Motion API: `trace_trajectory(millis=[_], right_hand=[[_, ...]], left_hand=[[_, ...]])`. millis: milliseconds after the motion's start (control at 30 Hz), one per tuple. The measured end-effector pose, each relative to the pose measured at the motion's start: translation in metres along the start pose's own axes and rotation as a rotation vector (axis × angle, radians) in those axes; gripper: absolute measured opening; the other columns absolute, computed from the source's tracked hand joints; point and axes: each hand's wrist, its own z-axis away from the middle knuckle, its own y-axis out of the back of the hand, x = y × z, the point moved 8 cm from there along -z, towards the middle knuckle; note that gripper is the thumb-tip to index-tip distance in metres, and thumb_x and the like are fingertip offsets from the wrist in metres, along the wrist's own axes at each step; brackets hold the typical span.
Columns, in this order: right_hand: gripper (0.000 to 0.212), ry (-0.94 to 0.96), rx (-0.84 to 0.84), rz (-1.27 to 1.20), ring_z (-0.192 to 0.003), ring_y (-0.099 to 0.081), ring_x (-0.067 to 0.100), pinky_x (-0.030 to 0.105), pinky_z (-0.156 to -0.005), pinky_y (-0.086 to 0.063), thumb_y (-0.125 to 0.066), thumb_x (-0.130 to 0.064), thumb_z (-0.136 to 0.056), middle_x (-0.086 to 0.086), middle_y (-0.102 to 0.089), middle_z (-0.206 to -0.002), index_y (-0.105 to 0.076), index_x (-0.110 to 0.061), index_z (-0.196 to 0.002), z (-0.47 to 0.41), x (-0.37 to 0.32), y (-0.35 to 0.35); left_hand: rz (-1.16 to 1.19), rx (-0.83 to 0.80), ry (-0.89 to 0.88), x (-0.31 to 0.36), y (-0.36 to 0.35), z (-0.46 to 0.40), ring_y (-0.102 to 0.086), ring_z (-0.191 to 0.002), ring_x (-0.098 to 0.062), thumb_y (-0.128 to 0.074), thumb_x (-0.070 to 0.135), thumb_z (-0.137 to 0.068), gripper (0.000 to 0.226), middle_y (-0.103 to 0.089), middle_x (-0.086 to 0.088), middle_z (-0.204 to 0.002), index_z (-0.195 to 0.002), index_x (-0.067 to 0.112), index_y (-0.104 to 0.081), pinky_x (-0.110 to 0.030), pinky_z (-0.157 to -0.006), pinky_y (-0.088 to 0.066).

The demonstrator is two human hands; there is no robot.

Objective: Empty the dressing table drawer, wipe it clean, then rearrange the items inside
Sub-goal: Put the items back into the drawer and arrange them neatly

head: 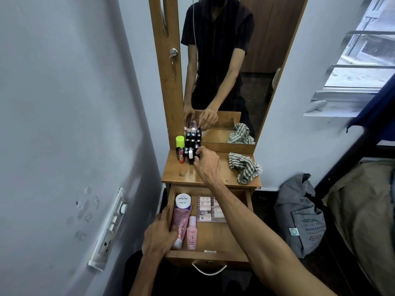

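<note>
Both hands are busy: the right hand (206, 162) reaches over the open wooden drawer (213, 238) to the cluster of small dark cosmetic bottles (191, 151) standing on the wooden dressing table top (213, 174), its fingertips curled round one at the cluster's right edge, while the left hand (159, 233) rests on the drawer's left wall with fingers curled against the pink squeeze tube (181, 224) lying inside (whether it truly grips the tube cannot be told).

Judging by what already lies in the drawer, the rearranging step appears to be under way. Inside lie a white-lidded round jar (183, 201) at the back left, the tube below it, a pink pump bottle (191, 232) just beside the tube, and a flat clear packet of pale sachets (210, 209) to the right. The next move likely calls for lifting one bottle clear without toppling its close-packed neighbours, then setting it into the bare front right of the drawer.

A striped grey-and-white cloth (244, 167) lies crumpled on the right of the top, well apart from the bottles. A lime-green capped container (180, 141) stands behind the cluster, against the mirror (245, 60).
</note>
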Motion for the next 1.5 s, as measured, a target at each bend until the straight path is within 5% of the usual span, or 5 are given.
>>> trace_trajectory(millis=[367,767,933,1100,1500], right_hand=[[0.014,0.022,0.168,-0.195,-0.073,-0.064,0.009,0.024,-0.07,-0.054,-0.077,-0.021,-0.08,-0.001,-0.074,-0.085,-0.079,-0.013,-0.091,0.048,0.044,0.035],[0.009,0.005,-0.338,-0.043,-0.064,-0.066,0.001,0.021,-0.061,-0.057,-0.076,-0.019,-0.073,-0.011,-0.073,-0.071,-0.08,-0.02,-0.081,0.136,0.087,-0.018],[0.013,-0.002,-0.411,-0.048,-0.068,-0.069,0.006,0.023,-0.063,-0.058,-0.074,-0.015,-0.073,-0.005,-0.077,-0.077,-0.081,-0.016,-0.084,0.154,0.081,-0.037],[0.012,-0.03,-0.403,-0.052,-0.071,-0.067,0.006,0.007,-0.057,-0.039,-0.073,-0.012,-0.077,-0.004,-0.077,-0.08,-0.081,-0.014,-0.085,0.157,0.08,-0.045],[0.004,0.03,-0.406,-0.041,-0.073,-0.07,0.007,0.033,-0.073,-0.061,-0.077,-0.019,-0.081,-0.003,-0.077,-0.08,-0.08,-0.017,-0.083,0.157,0.076,-0.051]], left_hand=[[-0.019,0.002,-0.002,-0.002,0.0,-0.003,-0.063,-0.109,-0.033,-0.053,0.048,-0.08,0.076,-0.056,-0.008,-0.135,-0.15,0.034,-0.026,-0.043,-0.09,-0.05],[-0.011,0.009,-0.02,-0.001,-0.003,0.0,-0.062,-0.11,-0.032,-0.057,0.045,-0.086,0.074,-0.058,-0.008,-0.135,-0.151,0.033,-0.025,-0.046,-0.093,-0.051],[-0.013,0.0,-0.02,0.0,-0.003,0.0,-0.062,-0.111,-0.033,-0.05,0.053,-0.081,0.074,-0.058,-0.008,-0.135,-0.148,0.036,-0.026,-0.046,-0.094,-0.05],[-0.027,0.0,-0.005,-0.001,-0.003,-0.001,-0.061,-0.111,-0.033,-0.048,0.053,-0.078,0.08,-0.057,-0.009,-0.136,-0.151,0.034,-0.024,-0.045,-0.092,-0.049],[-0.042,0.003,-0.001,-0.004,-0.007,-0.005,-0.063,-0.109,-0.031,-0.057,0.046,-0.085,0.078,-0.057,-0.01,-0.133,-0.153,0.029,-0.024,-0.044,-0.091,-0.05]])
